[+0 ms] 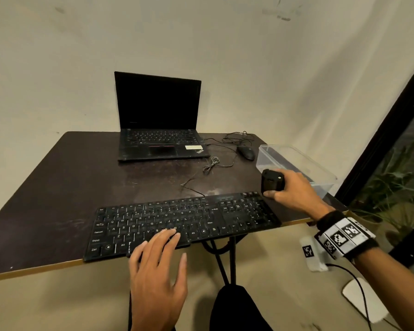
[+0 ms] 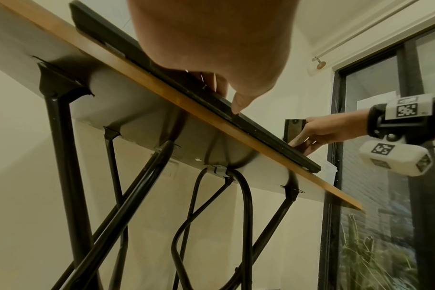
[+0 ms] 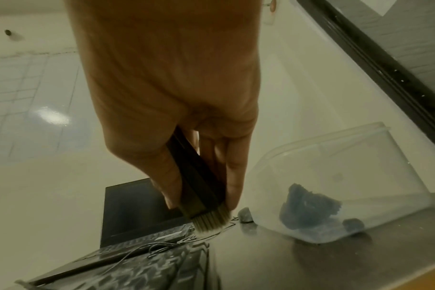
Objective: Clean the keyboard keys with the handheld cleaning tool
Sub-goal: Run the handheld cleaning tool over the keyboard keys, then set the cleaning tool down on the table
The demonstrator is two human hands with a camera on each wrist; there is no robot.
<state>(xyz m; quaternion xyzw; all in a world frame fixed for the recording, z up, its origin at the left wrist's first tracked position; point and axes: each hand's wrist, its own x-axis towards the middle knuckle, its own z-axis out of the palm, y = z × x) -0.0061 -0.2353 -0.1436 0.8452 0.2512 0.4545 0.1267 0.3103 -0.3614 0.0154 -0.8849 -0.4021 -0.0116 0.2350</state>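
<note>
1. Black keyboard [image 1: 184,220] lies along the near edge of a dark table [image 1: 65,177], its front edge slightly overhanging the table's edge.
2. Left hand [image 1: 157,266] rests on the keyboard's front with fingers straight and relaxed over the lower key rows, holding nothing; the left wrist view shows its thumb tip touching the keyboard's front edge.
3. Right hand [image 1: 294,189] grips a small black brush [image 1: 272,180], fingers and thumb wrapped round its body, just above the keyboard's far right corner.
4. Pale bristles [image 3: 210,220] stick out below the fingers in the right wrist view, pointing down; they appear just clear of the keys, though contact is hard to tell.
5. Clear plastic tub [image 1: 296,163] sits just beside the right hand, with dark lumps inside.
6. An open laptop [image 1: 160,120], a mouse [image 1: 246,152] and loose cables [image 1: 215,163] lie further back.
7. Risks, as I judge them: hard strokes towards the person could slide the overhanging keyboard off the table if the left hand lifts; a wide sweep could knock the tub; brushing too lightly would leave dust between the keys.
</note>
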